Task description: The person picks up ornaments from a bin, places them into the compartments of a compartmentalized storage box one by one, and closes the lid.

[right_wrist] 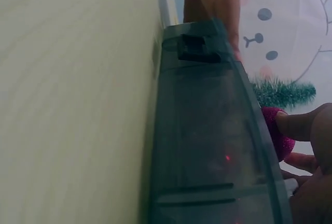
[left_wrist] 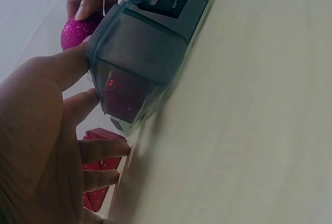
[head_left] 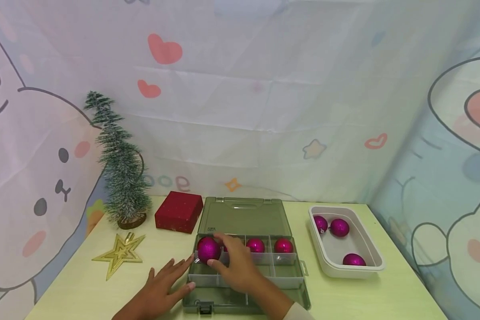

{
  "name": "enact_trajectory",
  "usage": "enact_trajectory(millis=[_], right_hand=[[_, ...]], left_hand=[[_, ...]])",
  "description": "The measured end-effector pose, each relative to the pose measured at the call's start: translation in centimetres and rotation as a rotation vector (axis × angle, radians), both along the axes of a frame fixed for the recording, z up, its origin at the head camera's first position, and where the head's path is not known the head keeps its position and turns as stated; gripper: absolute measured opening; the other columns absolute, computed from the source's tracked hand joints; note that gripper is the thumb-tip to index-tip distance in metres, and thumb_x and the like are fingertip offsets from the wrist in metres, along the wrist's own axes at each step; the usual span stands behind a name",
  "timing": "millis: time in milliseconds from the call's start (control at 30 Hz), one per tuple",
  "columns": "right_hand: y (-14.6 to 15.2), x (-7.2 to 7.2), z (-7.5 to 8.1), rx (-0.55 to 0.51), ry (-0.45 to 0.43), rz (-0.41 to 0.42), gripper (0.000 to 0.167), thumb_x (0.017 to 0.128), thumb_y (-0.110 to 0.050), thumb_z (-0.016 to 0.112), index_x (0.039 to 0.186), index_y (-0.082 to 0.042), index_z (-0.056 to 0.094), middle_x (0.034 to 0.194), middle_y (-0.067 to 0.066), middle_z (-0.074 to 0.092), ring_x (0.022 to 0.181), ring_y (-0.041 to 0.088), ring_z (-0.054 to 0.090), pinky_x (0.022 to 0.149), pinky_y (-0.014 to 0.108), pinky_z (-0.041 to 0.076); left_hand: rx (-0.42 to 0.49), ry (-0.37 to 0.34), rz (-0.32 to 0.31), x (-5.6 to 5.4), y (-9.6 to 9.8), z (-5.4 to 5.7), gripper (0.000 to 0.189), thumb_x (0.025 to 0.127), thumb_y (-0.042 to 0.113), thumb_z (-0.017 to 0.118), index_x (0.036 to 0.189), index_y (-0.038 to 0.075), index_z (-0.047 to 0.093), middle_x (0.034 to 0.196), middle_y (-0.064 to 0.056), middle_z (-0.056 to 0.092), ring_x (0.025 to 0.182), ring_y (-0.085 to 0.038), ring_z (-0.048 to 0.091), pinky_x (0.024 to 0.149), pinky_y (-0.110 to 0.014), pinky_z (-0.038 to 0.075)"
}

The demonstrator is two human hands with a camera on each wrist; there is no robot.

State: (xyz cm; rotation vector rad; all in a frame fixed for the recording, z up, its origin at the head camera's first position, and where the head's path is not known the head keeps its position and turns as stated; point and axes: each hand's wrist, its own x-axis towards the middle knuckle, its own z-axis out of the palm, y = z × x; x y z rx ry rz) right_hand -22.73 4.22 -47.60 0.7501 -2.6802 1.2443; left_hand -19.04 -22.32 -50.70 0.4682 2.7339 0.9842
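My right hand (head_left: 240,266) pinches a glittery magenta Christmas ball (head_left: 209,250) between thumb and fingers, over the far left compartment of a green see-through divided box (head_left: 220,295). The box's lid (head_left: 242,218) lies folded back. A shiny magenta ball (head_left: 255,245) and a redder one (head_left: 283,246) sit in the far row, to the right of my fingers. Part of that row is hidden behind my hand. My left hand (head_left: 160,286) has its fingers extended, with fingertips at the box's left wall; in the left wrist view, the thumb and index finger (left_wrist: 78,107) touch the wall.
To the right stands a white tub (head_left: 331,266) with three magenta balls inside. A dark red box (head_left: 178,212) sits behind on the left, beside a small frosted Christmas tree (head_left: 124,178). A gold star (head_left: 121,254) lies on the table in front of the tree.
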Motion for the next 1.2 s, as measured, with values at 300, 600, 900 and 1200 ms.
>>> enact_trajectory(millis=[300, 600, 900, 1200], right_hand=[[-0.8, 0.4, -1.2, 0.073, 0.064, -0.018, 0.055, 0.099, -0.034, 0.083, 0.147, -0.016, 0.064, 0.142, 0.003, 0.069, 0.141, 0.028, 0.053, 0.112, 0.064, 0.038], [-1.1, 0.4, -1.7, 0.125, 0.084, -0.018, 0.049, 0.099, -0.036, 0.082, 0.141, -0.015, 0.068, 0.14, 0.002, 0.066, 0.143, 0.028, 0.047, 0.115, 0.067, 0.036], [-1.2, 0.6, -1.9, 0.168, 0.113, -0.024, 0.046, 0.101, -0.037, 0.08, 0.141, -0.016, 0.069, 0.142, 0.0, 0.063, 0.142, 0.027, 0.045, 0.118, 0.07, 0.033], [-1.1, 0.7, -1.8, 0.207, 0.101, -0.017, 0.045, 0.103, -0.037, 0.077, 0.143, -0.019, 0.068, 0.148, 0.002, 0.06, 0.145, 0.028, 0.043, 0.122, 0.069, 0.032]], left_hand=[[-0.006, 0.003, -0.004, -0.1, 0.0, -0.1, 0.071, 0.111, 0.051, 0.059, 0.174, 0.028, 0.034, 0.17, -0.024, 0.046, 0.162, -0.062, 0.024, 0.111, -0.099, 0.001], [-0.03, -0.006, 0.009, -0.2, 0.2, -0.1, 0.072, 0.111, 0.054, 0.058, 0.174, 0.029, 0.034, 0.17, -0.023, 0.048, 0.162, -0.062, 0.025, 0.111, -0.099, 0.001], [-0.026, 0.001, 0.002, -0.2, 0.1, 0.1, 0.072, 0.111, 0.053, 0.058, 0.173, 0.027, 0.035, 0.17, -0.023, 0.048, 0.162, -0.063, 0.025, 0.111, -0.099, 0.002], [-0.024, 0.001, 0.004, -0.2, 0.1, -0.1, 0.072, 0.111, 0.053, 0.058, 0.173, 0.028, 0.035, 0.17, -0.023, 0.047, 0.162, -0.063, 0.025, 0.111, -0.099, 0.001]])
